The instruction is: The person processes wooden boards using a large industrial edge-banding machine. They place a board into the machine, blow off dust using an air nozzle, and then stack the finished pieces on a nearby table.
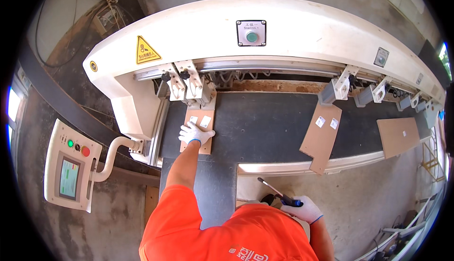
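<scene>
Your right hand (306, 210), nearest you, is closed around the tool (286, 199), which points to ten o'clock. Further off, at ten o'clock from it, your left hand (195, 134) lies flat, fingers spread wide, on the board (206, 146) (its white labels (205, 121) show by your fingertips). The board sits on the dark table (265, 124), directly beneath that hand, its long axis nearly twelve-to-six, its far end at the clamp (198, 92).

A long white machine (198, 31), a control panel (71, 166) and grey floor (362, 190) show an industrial workshop.
</scene>
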Demonstrator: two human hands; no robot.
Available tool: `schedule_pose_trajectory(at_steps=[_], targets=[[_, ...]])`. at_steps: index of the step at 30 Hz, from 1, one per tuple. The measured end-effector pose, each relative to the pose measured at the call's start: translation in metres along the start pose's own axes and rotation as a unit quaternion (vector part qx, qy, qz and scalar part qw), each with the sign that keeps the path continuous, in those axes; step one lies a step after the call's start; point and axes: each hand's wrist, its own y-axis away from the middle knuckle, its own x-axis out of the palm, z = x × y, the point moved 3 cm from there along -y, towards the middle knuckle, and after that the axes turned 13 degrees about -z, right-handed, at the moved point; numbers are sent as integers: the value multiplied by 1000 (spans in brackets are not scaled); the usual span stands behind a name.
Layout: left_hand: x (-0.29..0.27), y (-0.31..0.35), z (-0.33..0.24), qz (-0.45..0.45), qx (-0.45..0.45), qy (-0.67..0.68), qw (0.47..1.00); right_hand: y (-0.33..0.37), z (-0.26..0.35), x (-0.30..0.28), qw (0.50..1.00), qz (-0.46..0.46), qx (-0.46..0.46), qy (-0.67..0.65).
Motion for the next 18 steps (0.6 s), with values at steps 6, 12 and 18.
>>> schedule_pose_trajectory(at_steps=[6,12,18], targets=[[3,-3,2,-9,0,-8,1000,2,-8,-12,994,-94,-7,53],[2,-10,1,3,0,-24,1000,0,-7,-17,958,-252,10,136],[-4,28,-5,16,155,-74,985,-19,-14,1,961,-269,-34,53]])
